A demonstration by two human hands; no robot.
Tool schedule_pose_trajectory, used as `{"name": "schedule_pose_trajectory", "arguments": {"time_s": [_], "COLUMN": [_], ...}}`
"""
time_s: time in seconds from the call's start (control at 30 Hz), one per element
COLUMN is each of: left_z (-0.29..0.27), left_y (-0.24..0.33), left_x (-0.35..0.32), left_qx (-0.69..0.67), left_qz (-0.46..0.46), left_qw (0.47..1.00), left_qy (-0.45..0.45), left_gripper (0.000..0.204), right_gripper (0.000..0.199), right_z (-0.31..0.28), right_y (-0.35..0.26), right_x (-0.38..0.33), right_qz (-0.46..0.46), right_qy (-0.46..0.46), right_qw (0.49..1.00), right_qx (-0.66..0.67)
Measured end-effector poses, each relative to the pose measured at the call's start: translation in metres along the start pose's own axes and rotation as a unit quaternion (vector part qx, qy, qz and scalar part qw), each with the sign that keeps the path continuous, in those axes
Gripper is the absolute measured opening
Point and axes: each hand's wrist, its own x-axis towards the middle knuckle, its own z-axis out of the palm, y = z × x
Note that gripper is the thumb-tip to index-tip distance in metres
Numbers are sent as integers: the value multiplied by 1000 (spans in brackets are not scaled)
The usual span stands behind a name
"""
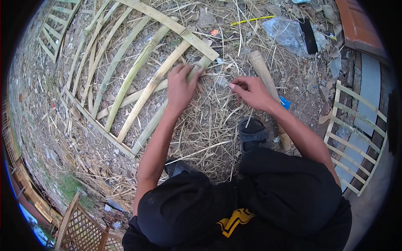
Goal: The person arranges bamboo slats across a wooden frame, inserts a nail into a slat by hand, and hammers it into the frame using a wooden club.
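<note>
Steadying a slatted bamboo panel (153, 83) on the ground (224, 167), left of the body and out toward the ground's far edge. Gripping the end slat (150, 126) near its upper end with the left hand (180, 88), with fingers curled over, just below the corner of the crosspiece (186, 35). Holding the right hand (252, 94) apart from the panel, with thumb and forefinger drawn into a pinch; cannot tell about anything between them (too small to make out, if present at all).

Could twist the end slat out of line at the crosspiece, through a loose left grip or uneven ground beneath. Could also lose something small among the loose straw (209, 113), given the tangle below both hands.

Having a thick bamboo pole (264, 76) under the right wrist, likely to hinder a sideways swing, plus a blue packet (284, 102) beside the forearm. Seeing, toward the ground's far right corner, a clear plastic bag (284, 35) and a black strip (308, 37); along its right edge, a second panel (354, 149); near its left corner, a lattice (68, 220).
</note>
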Motion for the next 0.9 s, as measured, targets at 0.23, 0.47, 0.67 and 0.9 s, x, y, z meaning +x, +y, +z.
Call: {"name": "schedule_pose_trajectory", "arguments": {"time_s": [0.23,0.47,0.67,0.9], "left_z": [-9,-38,-46,-47], "left_y": [8,10,-3,18], "left_x": [14,41,70,91], "left_qx": [-66,-65,-127,-216], "left_qz": [-95,-122,-121,-359], "left_qw": [988,946,880,762], "left_qy": [-106,-295,-441,-494], "left_gripper": [33,43,40,38], "right_gripper": [30,35,36,35], "right_z": [-16,-60,-89,-85], "right_y": [-17,-35,-27,-14], "right_x": [3,23,40,46], "right_qz": [47,17,-15,-12], "right_qy": [-41,-17,41,27], "right_qw": [998,1000,997,996], "right_qx": [14,4,59,78]}}
